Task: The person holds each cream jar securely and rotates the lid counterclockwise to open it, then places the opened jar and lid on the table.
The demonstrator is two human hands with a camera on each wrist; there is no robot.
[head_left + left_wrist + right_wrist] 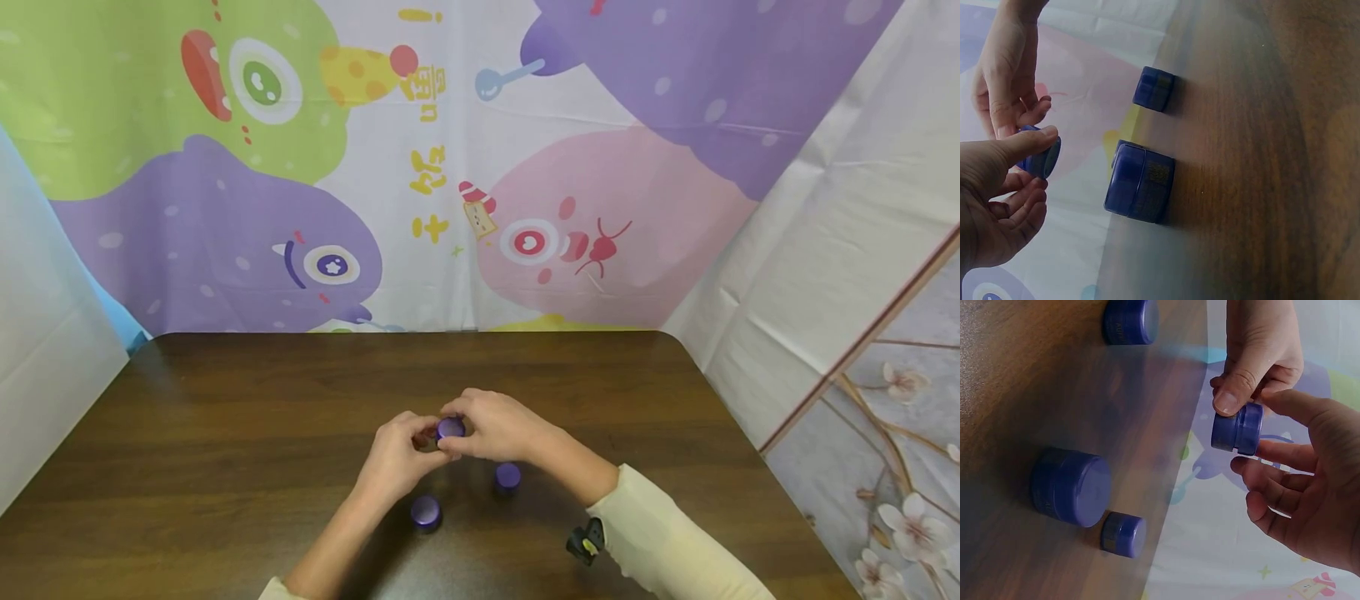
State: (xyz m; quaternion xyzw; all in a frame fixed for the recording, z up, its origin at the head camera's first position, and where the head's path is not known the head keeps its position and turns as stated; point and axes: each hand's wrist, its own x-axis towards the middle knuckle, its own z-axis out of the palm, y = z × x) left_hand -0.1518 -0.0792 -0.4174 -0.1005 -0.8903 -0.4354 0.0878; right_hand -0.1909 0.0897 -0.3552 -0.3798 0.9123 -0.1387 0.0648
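Note:
Both hands meet above the tabletop around a small purple-blue jar [450, 428], raised off the wood. My left hand [395, 458] grips the jar's body, its thumb across the side in the right wrist view. From the other side, my right hand [495, 425] holds the lid end between thumb and fingers. A narrow groove shows between lid and body of the held jar [1237, 430]. Below the hands stand a large jar [1071, 486], a small jar [1124, 534] and another jar [1129, 322], all upright. Only two standing jars show in the head view.
The brown wooden table [247, 433] spreads out around the hands. Behind it hangs a curtain [450, 283] printed with cartoon monsters. A small black device [587, 542] sits at the right sleeve [660, 533]. A flowered panel [892, 433] stands to the right.

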